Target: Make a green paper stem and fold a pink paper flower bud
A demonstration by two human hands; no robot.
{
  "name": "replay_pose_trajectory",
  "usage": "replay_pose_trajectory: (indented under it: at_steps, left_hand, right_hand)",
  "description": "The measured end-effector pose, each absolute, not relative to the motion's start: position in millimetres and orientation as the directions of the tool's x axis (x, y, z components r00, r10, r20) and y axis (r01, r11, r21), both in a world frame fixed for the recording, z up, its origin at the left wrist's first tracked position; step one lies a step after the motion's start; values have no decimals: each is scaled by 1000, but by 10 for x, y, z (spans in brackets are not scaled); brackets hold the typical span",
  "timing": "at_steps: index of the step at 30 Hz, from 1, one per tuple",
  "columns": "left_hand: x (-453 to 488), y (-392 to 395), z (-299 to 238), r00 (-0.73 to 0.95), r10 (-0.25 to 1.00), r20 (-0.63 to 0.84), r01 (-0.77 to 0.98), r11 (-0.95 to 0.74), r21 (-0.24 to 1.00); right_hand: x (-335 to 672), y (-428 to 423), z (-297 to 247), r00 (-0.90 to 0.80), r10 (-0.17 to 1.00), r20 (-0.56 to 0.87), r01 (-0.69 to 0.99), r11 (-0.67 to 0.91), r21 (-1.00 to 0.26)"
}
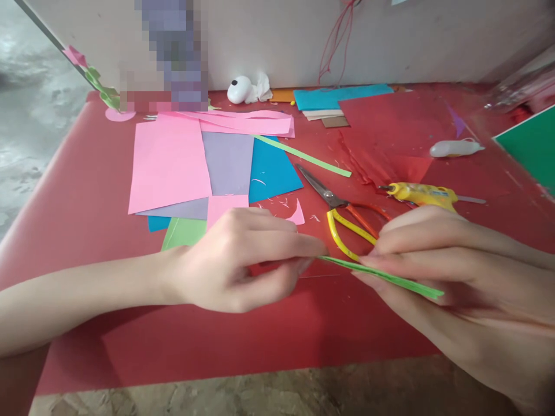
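A narrow green folded paper strip (399,281) stretches between my two hands, seen nearly edge-on above the red table. My left hand (247,260) pinches its left end between thumb and fingers. Farther along the strip, my right hand (455,271) grips it with thumb and fingertips, and the strip's free end sticks out past them. Just beyond the hands lie scissors (332,199) with yellow and orange handles, partly hidden by my right hand. A yellow glue gun (422,195) rests behind my right hand.
Pink paper (169,164), lilac paper (228,162) and blue paper (273,170) overlap at left centre. A light green strip (307,156) and pink scraps (298,214) lie nearby. A white bottle (455,148) is at right; a green sheet (531,150) sits at the right edge.
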State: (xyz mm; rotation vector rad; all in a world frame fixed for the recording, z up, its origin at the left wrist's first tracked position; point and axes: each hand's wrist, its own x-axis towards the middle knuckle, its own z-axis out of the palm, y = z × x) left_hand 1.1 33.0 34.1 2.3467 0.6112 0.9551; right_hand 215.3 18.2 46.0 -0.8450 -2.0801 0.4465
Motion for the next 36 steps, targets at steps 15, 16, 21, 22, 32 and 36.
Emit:
replay_pose_trajectory:
  at_steps: [15, 16, 21, 22, 32, 36]
  left_hand:
    - [47, 270, 363, 633, 595, 495, 306, -780, 546]
    - [52, 264, 367, 633, 596, 494, 313, -780, 542]
    - [72, 235, 369, 610, 606, 510, 338, -781, 525]
    - [75, 230, 369, 605, 613, 508, 339, -776, 531]
    - [112, 174, 341, 505, 754, 421, 345, -623, 702]
    - [116, 171, 328, 487, 778, 396, 345, -588, 732]
  right_hand:
    - [2055, 149, 411, -400, 791, 463, 345, 597, -724]
    - [2042, 156, 421, -422, 783, 458, 352, 607, -713]
    - [2007, 140, 411, -425, 802, 420, 339, 571, -748]
    - [2001, 125, 397, -408, 817, 408, 342, 551, -761]
    - [1919, 133, 298, -364, 825, 432, 329, 548, -769]
    - [1948, 153, 312, -404, 794, 454, 349, 593, -726]
